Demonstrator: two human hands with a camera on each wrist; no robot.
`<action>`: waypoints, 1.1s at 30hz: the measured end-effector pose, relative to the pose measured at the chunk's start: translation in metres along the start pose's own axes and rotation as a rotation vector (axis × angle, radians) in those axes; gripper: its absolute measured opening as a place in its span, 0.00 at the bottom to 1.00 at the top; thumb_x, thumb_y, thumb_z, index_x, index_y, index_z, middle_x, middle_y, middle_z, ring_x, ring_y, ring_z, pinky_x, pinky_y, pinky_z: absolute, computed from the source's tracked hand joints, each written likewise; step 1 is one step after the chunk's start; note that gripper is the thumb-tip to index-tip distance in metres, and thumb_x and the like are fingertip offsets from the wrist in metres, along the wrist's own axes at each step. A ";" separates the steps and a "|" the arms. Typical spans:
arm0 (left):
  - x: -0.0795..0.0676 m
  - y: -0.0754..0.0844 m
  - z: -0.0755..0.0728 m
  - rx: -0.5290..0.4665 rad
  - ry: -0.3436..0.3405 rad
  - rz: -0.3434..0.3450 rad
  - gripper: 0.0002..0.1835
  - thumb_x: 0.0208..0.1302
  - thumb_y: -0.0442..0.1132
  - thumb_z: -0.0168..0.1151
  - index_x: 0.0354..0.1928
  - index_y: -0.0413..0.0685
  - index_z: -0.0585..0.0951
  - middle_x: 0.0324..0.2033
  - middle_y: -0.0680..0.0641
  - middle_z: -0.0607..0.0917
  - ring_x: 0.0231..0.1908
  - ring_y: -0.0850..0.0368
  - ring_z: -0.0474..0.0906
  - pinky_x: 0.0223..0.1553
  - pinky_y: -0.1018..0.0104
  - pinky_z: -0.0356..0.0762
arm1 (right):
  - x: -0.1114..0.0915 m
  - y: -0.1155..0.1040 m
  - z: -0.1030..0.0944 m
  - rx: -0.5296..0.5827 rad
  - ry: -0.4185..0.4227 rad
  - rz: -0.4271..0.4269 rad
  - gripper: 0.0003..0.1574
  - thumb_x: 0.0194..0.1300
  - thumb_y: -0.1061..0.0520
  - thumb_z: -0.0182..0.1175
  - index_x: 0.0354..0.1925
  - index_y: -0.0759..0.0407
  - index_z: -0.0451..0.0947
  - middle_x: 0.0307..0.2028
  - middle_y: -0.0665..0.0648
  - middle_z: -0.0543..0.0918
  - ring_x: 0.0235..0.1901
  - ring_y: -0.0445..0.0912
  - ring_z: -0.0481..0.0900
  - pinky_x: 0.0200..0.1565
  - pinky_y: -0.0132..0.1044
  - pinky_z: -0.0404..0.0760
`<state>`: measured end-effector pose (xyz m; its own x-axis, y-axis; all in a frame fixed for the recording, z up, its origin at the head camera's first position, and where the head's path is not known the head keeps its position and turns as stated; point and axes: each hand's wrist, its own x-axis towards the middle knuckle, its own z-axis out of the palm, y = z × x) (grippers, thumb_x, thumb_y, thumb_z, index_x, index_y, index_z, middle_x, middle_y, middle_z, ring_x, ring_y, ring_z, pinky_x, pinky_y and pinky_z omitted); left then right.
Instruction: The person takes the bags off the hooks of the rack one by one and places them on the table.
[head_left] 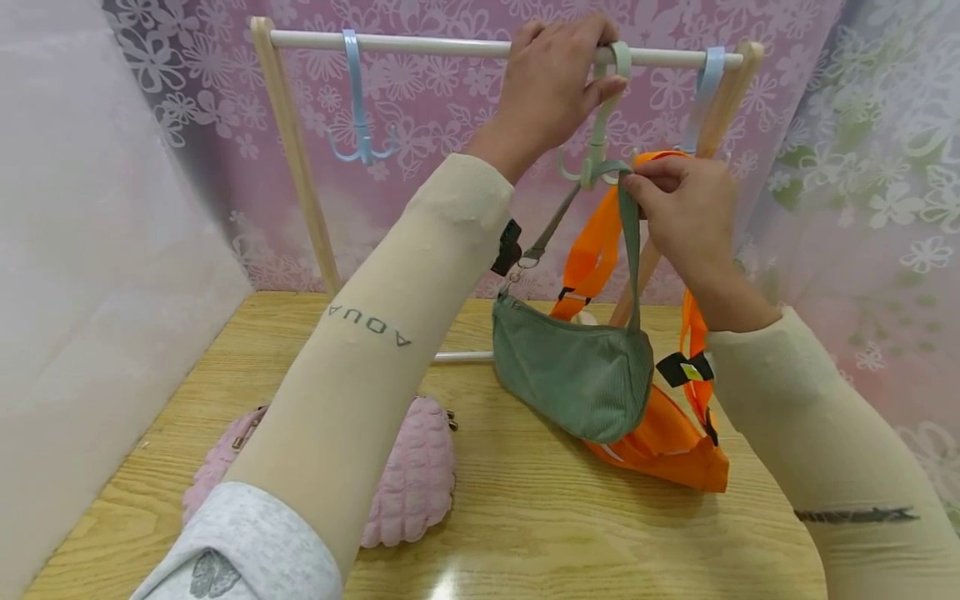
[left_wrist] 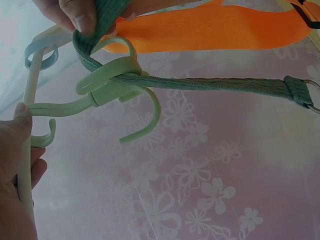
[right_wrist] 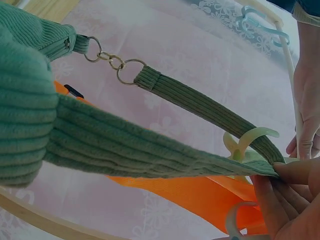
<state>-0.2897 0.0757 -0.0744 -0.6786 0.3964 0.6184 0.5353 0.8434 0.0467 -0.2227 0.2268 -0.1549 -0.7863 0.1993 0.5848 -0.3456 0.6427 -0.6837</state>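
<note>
With its fingers curled round the white rail [head_left: 420,43], my left hand [head_left: 555,79] sits at the top of a pale green multi-prong hook [head_left: 597,137]; the thumb lies against the hook's stem in the left wrist view. My right hand [head_left: 686,221] pinches the strap [right_wrist: 200,102] of a green corduroy shoulder bag [head_left: 573,367]. That strap loops over one prong of the green hook, and the bag hangs above the table. Behind it, an orange belt bag [head_left: 675,450] hangs by its orange strap [head_left: 592,250], its body low near the tabletop.
A light blue hook [head_left: 362,108] hangs on the rail's left part, another blue hook [head_left: 708,87] near the right post. On the wooden table [head_left: 510,508] lies a pink quilted bag [head_left: 416,479], partly behind my left forearm. Wooden posts [head_left: 296,158] hold up the rail.
</note>
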 end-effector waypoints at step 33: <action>0.000 0.003 0.003 0.023 0.027 0.009 0.26 0.60 0.64 0.44 0.56 0.61 0.67 0.52 0.62 0.75 0.55 0.68 0.67 0.63 0.70 0.45 | 0.020 -0.025 -0.014 0.177 0.057 0.045 0.14 0.54 0.56 0.65 0.38 0.62 0.84 0.24 0.44 0.84 0.20 0.35 0.81 0.25 0.23 0.77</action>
<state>-0.2897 0.0791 -0.0770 -0.6597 0.3947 0.6396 0.5298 0.8478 0.0232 -0.2228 0.2254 -0.1197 -0.7743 0.2700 0.5723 -0.3996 0.4927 -0.7730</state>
